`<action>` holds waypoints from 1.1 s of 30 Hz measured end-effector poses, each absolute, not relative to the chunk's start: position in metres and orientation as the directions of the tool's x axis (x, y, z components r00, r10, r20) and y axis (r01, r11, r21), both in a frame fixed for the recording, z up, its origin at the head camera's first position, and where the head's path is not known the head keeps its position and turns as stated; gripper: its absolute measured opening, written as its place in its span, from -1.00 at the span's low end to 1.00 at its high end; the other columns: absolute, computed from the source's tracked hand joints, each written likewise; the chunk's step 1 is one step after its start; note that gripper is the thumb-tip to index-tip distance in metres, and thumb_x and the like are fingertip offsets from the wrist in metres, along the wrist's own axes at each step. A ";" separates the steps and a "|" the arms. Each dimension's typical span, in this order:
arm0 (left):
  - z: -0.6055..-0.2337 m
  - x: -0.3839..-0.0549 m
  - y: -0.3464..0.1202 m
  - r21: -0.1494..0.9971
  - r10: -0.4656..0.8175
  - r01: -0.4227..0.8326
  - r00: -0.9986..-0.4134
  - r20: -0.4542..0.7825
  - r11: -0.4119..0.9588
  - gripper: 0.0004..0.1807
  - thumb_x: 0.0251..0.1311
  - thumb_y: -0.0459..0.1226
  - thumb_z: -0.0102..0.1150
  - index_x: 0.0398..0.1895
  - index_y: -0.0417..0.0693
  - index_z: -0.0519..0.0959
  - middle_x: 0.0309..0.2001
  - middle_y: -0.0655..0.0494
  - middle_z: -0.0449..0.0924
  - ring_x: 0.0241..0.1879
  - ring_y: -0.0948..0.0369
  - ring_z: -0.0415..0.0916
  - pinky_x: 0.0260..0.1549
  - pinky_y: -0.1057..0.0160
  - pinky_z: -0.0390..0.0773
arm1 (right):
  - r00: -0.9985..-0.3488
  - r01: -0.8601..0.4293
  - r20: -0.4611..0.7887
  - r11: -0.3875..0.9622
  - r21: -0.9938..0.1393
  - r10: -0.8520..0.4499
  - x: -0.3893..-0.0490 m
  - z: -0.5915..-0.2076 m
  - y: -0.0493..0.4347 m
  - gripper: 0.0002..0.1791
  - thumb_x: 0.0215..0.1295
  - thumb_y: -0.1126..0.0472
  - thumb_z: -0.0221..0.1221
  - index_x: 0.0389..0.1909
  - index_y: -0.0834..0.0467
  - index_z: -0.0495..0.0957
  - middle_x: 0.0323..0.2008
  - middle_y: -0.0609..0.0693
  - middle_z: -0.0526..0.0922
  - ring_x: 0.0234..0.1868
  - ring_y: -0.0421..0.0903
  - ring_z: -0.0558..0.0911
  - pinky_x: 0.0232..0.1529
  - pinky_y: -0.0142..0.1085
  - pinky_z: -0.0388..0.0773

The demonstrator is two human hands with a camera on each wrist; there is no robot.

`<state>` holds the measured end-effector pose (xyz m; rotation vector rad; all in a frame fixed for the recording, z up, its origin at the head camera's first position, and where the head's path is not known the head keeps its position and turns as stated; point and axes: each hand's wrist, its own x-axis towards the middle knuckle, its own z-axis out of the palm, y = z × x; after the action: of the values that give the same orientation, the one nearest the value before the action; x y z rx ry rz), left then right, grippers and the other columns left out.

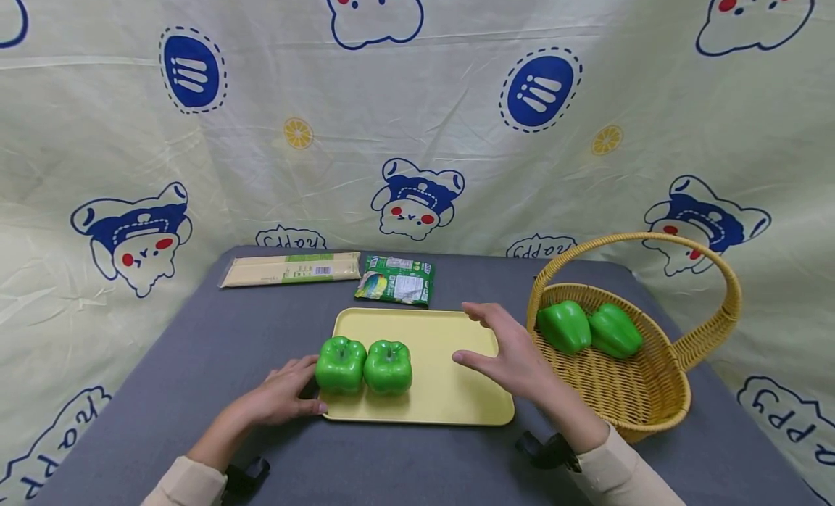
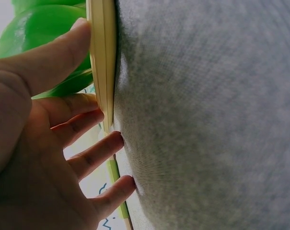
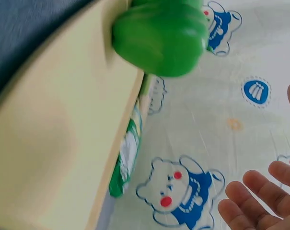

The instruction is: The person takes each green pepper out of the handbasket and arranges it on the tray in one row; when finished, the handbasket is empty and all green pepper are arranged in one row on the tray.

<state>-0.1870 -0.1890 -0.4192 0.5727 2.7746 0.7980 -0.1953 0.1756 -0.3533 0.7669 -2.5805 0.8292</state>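
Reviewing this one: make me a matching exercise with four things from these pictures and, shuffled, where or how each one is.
1. left hand
2. right hand
3. wicker basket
4. green packet

A. holding two green bell peppers
B. behind the yellow tray, beside a long package
C. touching the tray's left end
D. near the tray's right end, holding nothing

Pairs: 1-C, 2-D, 3-A, 4-B

I see the tray (image 1: pixel 450 393) on the table (image 1: pixel 280 321), two peppers (image 1: pixel 388 368) at its nine o'clock. Over at its three stands the basket (image 1: pixel 626 393), two more peppers (image 1: pixel 564 328) inside toward eleven. Beyond the tray lie a pouch (image 1: pixel 395 280) at twelve and a package (image 1: pixel 293 269) at eleven.
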 end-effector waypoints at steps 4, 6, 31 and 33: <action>-0.420 -0.187 -0.189 0.539 0.426 0.330 -0.903 -0.060 0.775 -0.18 0.00 -0.01 0.34 0.30 -0.23 0.32 0.30 -0.17 0.30 0.28 -0.17 0.21 0.09 -0.38 0.14 | -0.812 -0.556 0.458 0.718 -0.418 -0.363 -0.194 -0.346 0.193 -0.21 0.02 -0.03 0.38 0.26 0.14 0.34 0.15 0.06 0.49 0.15 0.02 0.50 0.08 -0.01 0.49; -0.420 -0.187 -0.190 0.530 0.436 0.352 -0.899 -0.038 0.772 -0.18 0.00 -0.01 0.35 0.29 -0.23 0.33 0.28 -0.16 0.33 0.26 -0.16 0.24 0.06 -0.36 0.18 | -0.819 -0.544 0.455 0.728 -0.417 -0.350 -0.194 -0.342 0.201 -0.22 0.03 -0.01 0.38 0.27 0.16 0.33 0.16 0.08 0.48 0.16 0.04 0.50 0.08 0.01 0.48; -0.418 -0.187 -0.190 0.527 0.435 0.354 -0.900 -0.034 0.772 -0.18 -0.02 -0.02 0.36 0.28 -0.23 0.34 0.27 -0.15 0.34 0.25 -0.16 0.24 0.05 -0.33 0.20 | -0.891 -0.352 0.423 0.839 -0.414 -0.165 -0.200 -0.319 0.294 -0.31 0.18 -0.05 0.25 0.25 0.21 0.33 0.09 0.22 0.47 0.06 0.18 0.49 -0.05 0.09 0.41; -0.418 -0.187 -0.189 0.530 0.433 0.349 -0.900 -0.038 0.773 -0.18 -0.02 -0.02 0.36 0.28 -0.24 0.33 0.27 -0.15 0.34 0.26 -0.16 0.24 0.05 -0.33 0.19 | -0.900 -0.333 0.408 0.846 -0.415 -0.154 -0.203 -0.317 0.299 -0.29 0.19 -0.07 0.24 0.25 0.22 0.32 0.11 0.23 0.46 0.07 0.20 0.48 -0.02 0.13 0.40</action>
<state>-0.1867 -0.1894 -0.4180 0.6241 2.8072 0.7927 -0.2031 0.2989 -0.3173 0.3647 -2.6616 0.6918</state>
